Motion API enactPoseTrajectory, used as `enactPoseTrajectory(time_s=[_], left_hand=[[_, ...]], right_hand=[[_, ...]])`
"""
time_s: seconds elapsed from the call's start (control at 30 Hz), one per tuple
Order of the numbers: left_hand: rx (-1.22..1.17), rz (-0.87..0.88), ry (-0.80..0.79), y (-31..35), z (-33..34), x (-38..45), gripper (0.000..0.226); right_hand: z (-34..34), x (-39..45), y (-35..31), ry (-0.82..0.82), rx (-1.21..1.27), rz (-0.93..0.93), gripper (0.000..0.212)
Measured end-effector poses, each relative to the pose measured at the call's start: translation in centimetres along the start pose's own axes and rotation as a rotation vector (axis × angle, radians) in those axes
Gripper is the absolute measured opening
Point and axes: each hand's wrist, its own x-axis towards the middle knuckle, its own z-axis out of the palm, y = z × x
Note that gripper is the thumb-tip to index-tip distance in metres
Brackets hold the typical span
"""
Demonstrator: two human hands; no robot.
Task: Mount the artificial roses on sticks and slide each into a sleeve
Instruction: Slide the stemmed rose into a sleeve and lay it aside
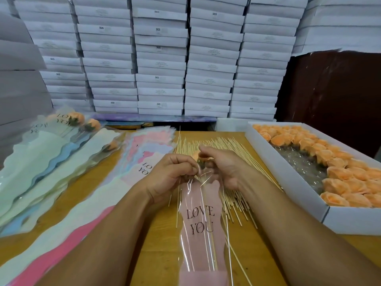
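the orange rose (pixel 196 155) sits between the two hands above the table middle, mostly hidden by fingers. its stick (pixel 208 219) runs down inside the pink sleeve (pixel 201 221) (printed "love you"), which lies toward the person. the left hand (pixel 171 174) pinches the clear top edge of the sleeve; the right hand (pixel 221 166) curls round the rose. under them lies a heap of bare sticks (pixel 233 147) on the wooden table (pixel 160 234). at right a white box (pixel 292 182) holds more roses (pixel 338 174); at left lie empty sleeves (pixel 61 174) and finished roses (pixel 78 120).
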Motion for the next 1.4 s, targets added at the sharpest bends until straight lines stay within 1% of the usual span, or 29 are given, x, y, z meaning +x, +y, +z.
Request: enactPoseTrajectory(time_s=[0.07,0.13,0.27,0.3,0.4,0.47,0.53,0.63,0.73,0.8,0.87,0.97,1.1,1.17,1.27,1.33,1.4], left_hand=[[-0.015,0.009,0.011,0.0,0.0,0.1,0.016],[-0.025,0.014,0.006,0.0,0.0,0.1,0.017],[-0.027,0.026,-0.018,-0.1,-0.1,0.1,0.017],[-0.023,0.029,-0.02,-0.1,-0.1,0.1,0.017],[0.008,0.038,-0.023,-0.1,-0.1,0.2,0.017],[0.035,0.047,-0.035,0.0,-0.2,0.2,0.018],[0.071,0.048,-0.036,0.0,-0.2,0.2,0.018],[0.108,0.028,0.029,-0.1,-0.2,0.2,0.017],[0.143,0.032,0.095,-0.1,-0.2,0.3,0.011],[0.169,0.041,0.141,0.0,-0.3,0.3,0.014],[0.196,0.051,0.187,0.0,-0.4,0.4,0.013],[0.235,0.054,0.237,0.0,-0.3,0.5,0.014],[0.262,0.072,0.253,0.1,-0.2,0.5,0.021],[0.247,0.075,0.262,0.1,-0.3,0.4,0.019],[0.209,0.087,0.271,-0.3,-0.4,0.4,0.019],[0.217,0.104,0.282,-0.6,-0.4,0.6,0.018],[0.216,0.13,0.287,-0.7,-0.4,0.6,0.016]], right_hand=[[-0.3,0.2,0.2,0.075,-0.055,-0.012,0.033],[-0.6,0.3,0.3,0.119,-0.134,-0.026,0.039],[-0.6,0.4,0.4,0.056,-0.05,0.006,0.044],[-0.6,0.4,0.3,0.043,-0.03,0.009,0.041],[-0.5,0.2,0.3,0.011,0.061,-0.007,0.023],[-0.6,0.0,0.1,-0.012,0.112,-0.032,0.016],[-0.7,-0.2,-0.1,-0.052,0.162,-0.037,0.015],[-0.6,-0.4,-0.5,-0.105,0.217,-0.06,0.02],[-0.6,-0.5,-0.6,-0.108,0.144,-0.06,0.028],[-0.7,-0.4,-0.6,-0.075,0.048,-0.05,0.034],[-0.6,-0.3,-0.6,-0.038,-0.017,-0.049,0.038],[-0.3,-0.2,-0.5,-0.003,-0.016,-0.04,0.044],[-0.2,-0.4,-0.6,0.011,-0.007,-0.046,0.049],[-0.2,-0.5,-0.6,0.01,0.005,-0.049,0.048],[-0.3,-0.6,-0.6,-0.06,-0.051,-0.076,0.045],[-0.4,-0.8,-0.5,-0.112,-0.134,-0.13,0.036],[-0.3,-0.9,-0.3,-0.13,-0.173,-0.192,0.025]])
